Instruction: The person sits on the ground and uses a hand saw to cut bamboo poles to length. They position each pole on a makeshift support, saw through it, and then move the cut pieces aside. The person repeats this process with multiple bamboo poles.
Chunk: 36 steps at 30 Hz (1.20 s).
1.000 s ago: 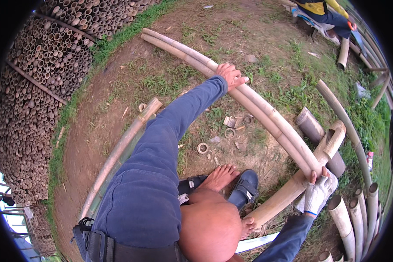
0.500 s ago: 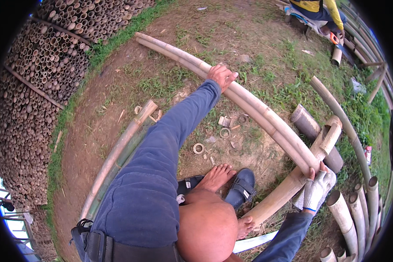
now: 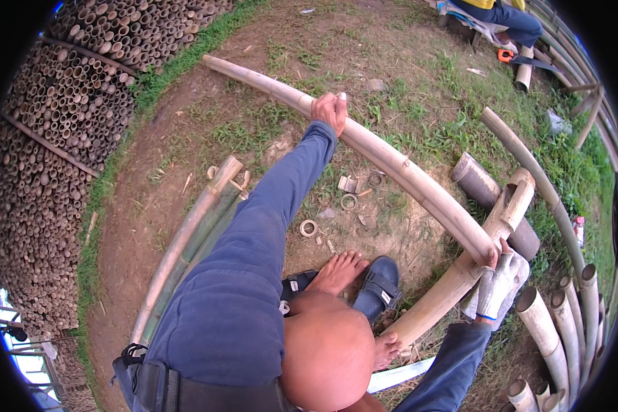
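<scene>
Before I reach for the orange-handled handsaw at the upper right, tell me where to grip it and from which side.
Take the handsaw by its orange handle, probably best from the picture's left. The dark blade extends right from the handle, past the short bamboo piece, so this approach should stay clear of it. The seated person's legs appear just above; avoid that side.

The held bamboo (image 3: 391,163) looks smooth and matt, the glove (image 3: 496,287) and sleeve (image 3: 237,261) matt cloth.
</scene>
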Tool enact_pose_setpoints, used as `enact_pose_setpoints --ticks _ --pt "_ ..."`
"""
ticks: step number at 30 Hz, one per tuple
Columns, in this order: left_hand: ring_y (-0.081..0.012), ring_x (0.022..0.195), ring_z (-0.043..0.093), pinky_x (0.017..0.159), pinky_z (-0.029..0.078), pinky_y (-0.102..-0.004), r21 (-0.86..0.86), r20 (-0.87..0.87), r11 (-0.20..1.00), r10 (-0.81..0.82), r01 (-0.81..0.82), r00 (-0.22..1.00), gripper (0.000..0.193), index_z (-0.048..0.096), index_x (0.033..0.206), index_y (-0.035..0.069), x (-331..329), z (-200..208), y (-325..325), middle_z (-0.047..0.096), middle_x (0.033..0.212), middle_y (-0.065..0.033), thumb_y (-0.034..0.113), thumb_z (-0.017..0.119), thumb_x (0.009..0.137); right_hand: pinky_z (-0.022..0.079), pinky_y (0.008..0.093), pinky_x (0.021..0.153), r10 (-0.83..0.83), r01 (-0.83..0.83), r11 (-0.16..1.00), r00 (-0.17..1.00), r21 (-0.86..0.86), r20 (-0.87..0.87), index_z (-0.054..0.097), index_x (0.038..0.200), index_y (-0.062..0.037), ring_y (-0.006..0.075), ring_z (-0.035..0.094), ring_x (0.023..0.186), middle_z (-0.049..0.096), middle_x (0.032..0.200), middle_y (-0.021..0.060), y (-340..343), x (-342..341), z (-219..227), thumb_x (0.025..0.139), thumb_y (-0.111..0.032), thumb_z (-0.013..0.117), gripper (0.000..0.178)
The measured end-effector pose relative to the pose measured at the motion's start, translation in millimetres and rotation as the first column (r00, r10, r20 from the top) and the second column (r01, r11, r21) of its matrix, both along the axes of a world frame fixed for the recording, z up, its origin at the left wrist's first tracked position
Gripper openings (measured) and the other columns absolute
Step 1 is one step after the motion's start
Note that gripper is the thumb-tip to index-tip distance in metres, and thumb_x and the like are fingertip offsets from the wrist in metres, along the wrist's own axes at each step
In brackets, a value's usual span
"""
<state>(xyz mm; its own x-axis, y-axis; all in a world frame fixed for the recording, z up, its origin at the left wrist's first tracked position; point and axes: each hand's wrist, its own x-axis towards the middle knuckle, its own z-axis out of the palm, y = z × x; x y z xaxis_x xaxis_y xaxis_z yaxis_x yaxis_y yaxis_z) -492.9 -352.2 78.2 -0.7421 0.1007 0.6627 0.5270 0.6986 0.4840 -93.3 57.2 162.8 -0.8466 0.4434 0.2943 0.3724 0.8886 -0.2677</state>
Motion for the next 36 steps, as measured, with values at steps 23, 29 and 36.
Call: enact_pose_setpoints --ticks 23,29,36 --pt "-0.0329 0.125 0.068 0.127 0.027 -0.061 -0.323 0.272 0.562 -0.715 0.762 0.643 0.071 0.071 0.132 0.015 156 48 184 0.074 0.128 -0.0159 0.072 0.071 0.09 0.044 0.0477 0.115 0.231 -0.23 0.966 0.973 -0.114 -0.007 0.063 0.136 -0.0066 0.0407 0.056 0.133 0.061 0.141 0.0205 45 19 5 0.094 -0.018 0.077 0.045" --pt "-0.0372 0.12 0.071 0.106 0.054 -0.0518 -0.509 0.648 0.224 -0.536 0.831 0.542 0.103 0.052 0.153 0.021 222 77 294 0.071 0.132 -0.0158 0.072 0.087 0.07 0.043 0.05 0.117 0.128 -0.122 0.969 0.992 -0.214 0.014 0.066 0.134 -0.007 0.0408 0.053 0.138 0.061 0.141 0.0199 37 20 2 0.09 -0.018 0.081 0.048" --pt "-0.0353 0.117 0.072 0.101 0.057 -0.0502 -0.573 0.649 0.196 -0.485 0.796 0.587 0.089 0.057 0.142 0.02 228 83 316 0.075 0.125 -0.0128 0.058 0.092 0.07 0.047 0.0507 0.109 -0.361 0.311 0.928 0.89 -0.208 -0.28 0.056 0.146 -0.0046 0.0383 0.058 0.131 0.061 0.138 0.0202 -56 128 -33 0.096 -0.014 0.075 0.055"
